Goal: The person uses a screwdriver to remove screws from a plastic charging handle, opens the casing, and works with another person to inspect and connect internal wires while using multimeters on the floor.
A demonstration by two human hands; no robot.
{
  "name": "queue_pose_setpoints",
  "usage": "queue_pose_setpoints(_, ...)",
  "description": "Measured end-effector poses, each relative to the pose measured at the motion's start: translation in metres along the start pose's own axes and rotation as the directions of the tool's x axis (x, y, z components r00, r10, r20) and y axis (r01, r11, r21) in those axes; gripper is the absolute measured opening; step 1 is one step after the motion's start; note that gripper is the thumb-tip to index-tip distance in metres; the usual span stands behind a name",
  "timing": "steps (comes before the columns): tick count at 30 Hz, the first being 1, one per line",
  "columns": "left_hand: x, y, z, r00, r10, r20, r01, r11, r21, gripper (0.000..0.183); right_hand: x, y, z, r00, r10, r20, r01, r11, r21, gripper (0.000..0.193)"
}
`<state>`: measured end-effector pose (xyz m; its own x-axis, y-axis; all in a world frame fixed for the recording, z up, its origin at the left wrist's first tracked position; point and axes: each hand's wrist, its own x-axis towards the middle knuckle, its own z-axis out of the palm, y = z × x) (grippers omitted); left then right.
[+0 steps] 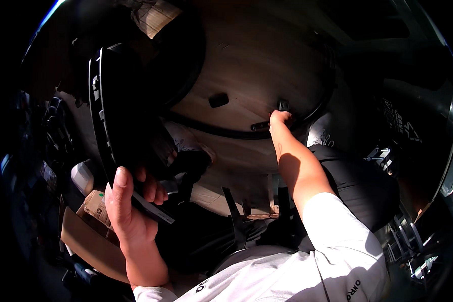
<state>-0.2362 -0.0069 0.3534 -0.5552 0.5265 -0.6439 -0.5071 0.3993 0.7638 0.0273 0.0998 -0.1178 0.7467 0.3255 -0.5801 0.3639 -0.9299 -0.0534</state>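
Note:
A long, slightly curved black panel stands upright on the left, with small clips or slots along its pale edge. My left hand grips its lower end, thumb outside and fingers curled around the inner side. My right arm stretches forward to the near right rim of a round brownish tabletop. There my right hand is closed around a dark object whose parts stick out on both sides. Shadow hides its kind and most of my fingers. Left of that hand lies a small black block.
An open cardboard box with a smaller carton stands at lower left, near a white rounded object. Metal parts lie at lower right. A dark bin or bag with pale print stands at right. Deep shadow covers much.

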Motion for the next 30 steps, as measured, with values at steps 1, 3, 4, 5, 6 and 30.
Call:
queue_pose_setpoints(1,0.003,0.001,0.003,1.0,-0.014,0.005,0.014,1.0,0.016,0.04,-0.007,-0.006,-0.003,1.0,-0.002,0.017,0.001,0.996,0.09,0.027)
queue_pose_setpoints(3,-0.001,0.006,0.006,1.0,-0.018,0.013,0.017,0.999,0.042,0.038,-0.035,-0.017,-0.026,0.966,-0.031,0.255,-0.042,0.961,0.274,0.022)
queue_pose_setpoints(4,-0.002,0.009,0.008,0.999,-0.013,0.052,0.01,0.998,0.059,0.037,-0.043,-0.02,-0.044,0.937,-0.026,0.348,-0.088,0.948,0.306,0.02)
queue_pose_setpoints(5,-0.004,0.012,0.009,0.997,0.005,0.082,-0.009,0.999,0.04,0.034,-0.051,-0.018,-0.063,0.916,-0.012,0.4,-0.115,0.949,0.293,0.022)
queue_pose_setpoints(6,-0.007,0.014,0.01,0.992,0.017,0.126,-0.02,1.0,0.017,0.032,-0.059,-0.017,-0.082,0.893,0.001,0.449,-0.141,0.95,0.279,0.026)
queue_pose_setpoints(30,-0.089,-0.028,0.03,0.689,0.602,0.404,-0.709,0.675,0.204,0.014,-0.385,0.091,-0.468,-0.309,-0.928,0.207,0.943,-0.327,-0.057,0.038)
